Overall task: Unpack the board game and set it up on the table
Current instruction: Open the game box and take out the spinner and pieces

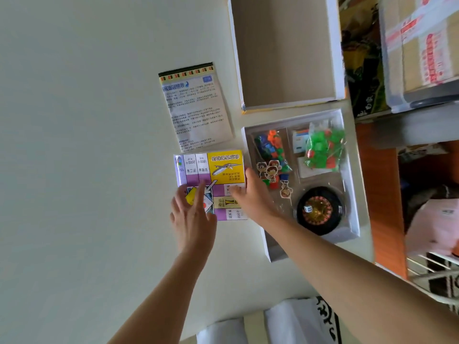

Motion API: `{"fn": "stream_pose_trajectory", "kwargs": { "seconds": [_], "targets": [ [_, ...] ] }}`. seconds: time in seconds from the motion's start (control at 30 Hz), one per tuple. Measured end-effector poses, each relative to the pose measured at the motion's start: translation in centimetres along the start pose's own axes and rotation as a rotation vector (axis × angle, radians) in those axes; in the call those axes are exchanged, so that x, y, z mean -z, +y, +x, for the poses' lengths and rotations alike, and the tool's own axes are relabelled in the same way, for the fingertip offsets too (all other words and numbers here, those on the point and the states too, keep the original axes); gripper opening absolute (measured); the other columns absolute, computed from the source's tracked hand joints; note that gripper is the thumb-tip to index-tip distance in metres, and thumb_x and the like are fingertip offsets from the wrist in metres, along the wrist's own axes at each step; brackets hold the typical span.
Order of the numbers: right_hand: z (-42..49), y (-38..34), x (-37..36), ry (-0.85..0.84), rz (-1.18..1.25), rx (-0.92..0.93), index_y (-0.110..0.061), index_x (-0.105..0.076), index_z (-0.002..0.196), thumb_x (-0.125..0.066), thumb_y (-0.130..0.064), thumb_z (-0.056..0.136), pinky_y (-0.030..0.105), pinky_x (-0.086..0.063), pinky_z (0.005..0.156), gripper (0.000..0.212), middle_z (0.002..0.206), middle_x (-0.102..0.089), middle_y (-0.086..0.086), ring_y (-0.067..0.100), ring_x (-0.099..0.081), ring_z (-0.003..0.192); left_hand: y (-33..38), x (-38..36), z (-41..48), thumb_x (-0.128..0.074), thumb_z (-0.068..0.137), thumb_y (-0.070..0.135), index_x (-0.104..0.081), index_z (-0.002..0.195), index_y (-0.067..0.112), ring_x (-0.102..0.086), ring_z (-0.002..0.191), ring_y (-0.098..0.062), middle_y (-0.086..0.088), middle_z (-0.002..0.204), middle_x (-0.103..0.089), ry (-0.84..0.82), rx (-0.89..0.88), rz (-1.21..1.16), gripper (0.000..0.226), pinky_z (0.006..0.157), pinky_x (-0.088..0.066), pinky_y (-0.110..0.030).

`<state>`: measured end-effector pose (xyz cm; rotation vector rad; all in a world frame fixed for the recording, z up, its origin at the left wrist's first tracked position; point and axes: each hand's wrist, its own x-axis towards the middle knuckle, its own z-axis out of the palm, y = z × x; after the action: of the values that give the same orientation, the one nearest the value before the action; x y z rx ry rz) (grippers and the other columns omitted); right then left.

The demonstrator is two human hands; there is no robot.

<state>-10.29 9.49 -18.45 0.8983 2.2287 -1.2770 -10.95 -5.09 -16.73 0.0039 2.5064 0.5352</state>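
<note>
The pale desk [74, 120] runs broad and plain across the left. Toward its middle lies a printed instruction sheet [196, 105], and just below it the folded game board [211, 170], purple and yellow, flat on the desk. The left hand [192, 214] rests on the board's near left corner, fingers straight and spread. The right hand [250, 194] lies over the board's right edge with its fingers bent onto the top; whether it pinches the board I cannot tell.

Right of the sheet sits the upturned box lid [234, 45], and below it the box tray [352, 170], holding bagged coloured pieces [325, 150], cardboard figures [269, 172] and a black roulette wheel [318, 219]. Past the desk's right edge show an orange-brown floor [382, 194] and taped cartons [422, 45].
</note>
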Motion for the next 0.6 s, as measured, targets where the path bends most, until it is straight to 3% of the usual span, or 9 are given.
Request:
{"fn": "stream_pose_trajectory", "kwargs": {
  "seconds": [0.07, 0.17, 0.3, 0.4, 0.47, 0.6],
  "targets": [
    [0.1, 0.4, 0.0, 0.019, -0.008, 0.073, -0.015, -0.048, 0.121, -0.065, -0.018, 0.088, 0.039, -0.056, 0.081, 0.037, 0.112, -0.065, 0.002, 0.016, -0.064, 0.098, 0.5, -0.7, 0.5, -0.063, 0.085, 0.022, -0.02, 0.15, 0.035, -0.022, 0.137, -0.028, -0.004, 0.151, -0.018, -0.156, -0.09, 0.104, 0.079, 0.104, -0.038, -0.045],
    [-0.3, 0.8, 1.2, 0.109, -0.049, 0.214, -0.012, -0.05, 0.129, -0.063, -0.013, 0.088, 0.035, -0.054, 0.085, 0.042, 0.114, -0.06, 0.003, 0.017, -0.059, 0.101, 0.7, -1.1, 1.5, -0.06, 0.088, 0.029, -0.007, 0.152, 0.036, -0.012, 0.142, -0.028, -0.005, 0.155, -0.007, -0.298, -0.072, 0.242, 0.084, 0.105, -0.036, -0.046],
    [-0.9, 1.9, 4.7, 0.345, -0.013, 0.363, -0.009, -0.061, 0.111, -0.059, -0.001, 0.085, 0.034, -0.053, 0.07, 0.027, 0.096, -0.055, 0.0, 0.014, -0.056, 0.082, 1.9, -0.6, 2.4, -0.057, 0.089, 0.03, -0.015, 0.151, 0.035, -0.023, 0.134, -0.029, -0.008, 0.146, -0.018, -0.326, -0.056, 0.309, 0.075, 0.103, -0.037, -0.045],
    [-0.7, 3.8, 7.4, 0.381, -0.076, 0.252, -0.009, -0.057, 0.111, -0.064, -0.006, 0.083, 0.034, -0.053, 0.07, 0.029, 0.099, -0.054, 0.001, 0.014, -0.054, 0.082, 2.8, -0.3, 2.5, -0.057, 0.088, 0.023, -0.037, 0.143, 0.025, -0.038, 0.123, -0.03, -0.01, 0.133, -0.033, -0.226, -0.039, 0.265, 0.059, 0.097, -0.04, -0.043],
    [-1.0, 5.5, 8.7, 0.299, -0.21, 0.176, -0.01, -0.053, 0.114, -0.07, -0.018, 0.08, 0.03, -0.05, 0.07, 0.039, 0.105, -0.052, 0.002, 0.014, -0.053, 0.088, 3.9, -0.3, 2.6, -0.058, 0.084, 0.012, -0.053, 0.127, 0.015, -0.047, 0.11, -0.032, -0.012, 0.121, -0.044, -0.106, -0.082, 0.176, 0.043, 0.088, -0.044, -0.041],
    [-2.1, 8.1, 8.5, 0.095, -0.505, 0.243, -0.013, -0.051, 0.113, -0.075, -0.033, 0.076, 0.026, -0.044, 0.064, 0.048, 0.112, -0.05, 0.001, 0.015, -0.054, 0.091, 7.8, -0.9, 3.0, -0.06, 0.081, 0.003, -0.063, 0.112, 0.011, -0.054, 0.101, -0.031, -0.011, 0.11, -0.057, 0.014, -0.386, 0.012, 0.033, 0.067, -0.046, -0.035]
  ]
}}
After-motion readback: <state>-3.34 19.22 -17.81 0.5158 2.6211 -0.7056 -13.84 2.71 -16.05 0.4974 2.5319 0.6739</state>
